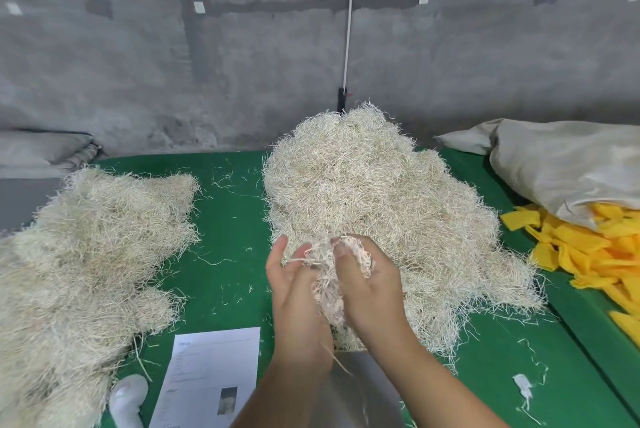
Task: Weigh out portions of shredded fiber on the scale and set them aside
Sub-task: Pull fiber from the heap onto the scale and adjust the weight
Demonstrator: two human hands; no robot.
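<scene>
Both hands are bunched around one small tuft of pale shredded fiber (329, 275): left hand (294, 289) cupping it with fingers loosely spread, right hand (367, 285) curled over it, just in front of the big heap of pale straw-like fiber (381, 202) mid-desk. The other heap of fiber (86, 254) on the left of the green felt-covered desk (228, 220) looks like set-aside stuff, so I'd guess some's done. Plenty's left. A grey plate under the wrists may be the scale; can't tell.

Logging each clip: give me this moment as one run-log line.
stage: gathering portion | left hand: holds fiber clump | right hand: grips same clump | source: big fiber pile | scale: not clearly visible
</scene>
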